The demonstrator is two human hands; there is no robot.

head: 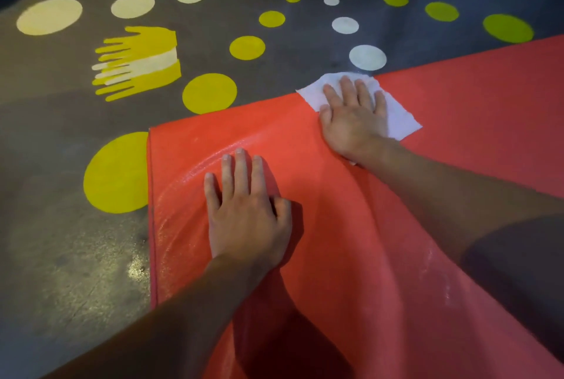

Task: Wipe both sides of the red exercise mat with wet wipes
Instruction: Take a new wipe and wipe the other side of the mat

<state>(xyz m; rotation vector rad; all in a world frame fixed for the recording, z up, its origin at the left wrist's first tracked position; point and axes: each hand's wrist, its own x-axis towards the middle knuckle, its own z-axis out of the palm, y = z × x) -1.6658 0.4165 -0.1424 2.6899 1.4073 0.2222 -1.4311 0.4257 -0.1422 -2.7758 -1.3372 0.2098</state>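
The red exercise mat lies on the floor and fills the right and lower part of the view, with a raised fold running down its middle. My left hand rests flat on the mat near its left edge, fingers straight and spread. My right hand presses flat on a white wet wipe at the mat's far edge. The wipe is spread out under the palm and sticks out on both sides. A glossy wet streak shows on the mat just beyond my left fingers.
The grey floor around the mat carries painted yellow and white dots and yellow handprint shapes. The mat's left edge runs straight toward me. A dark shape lies at the lower right.
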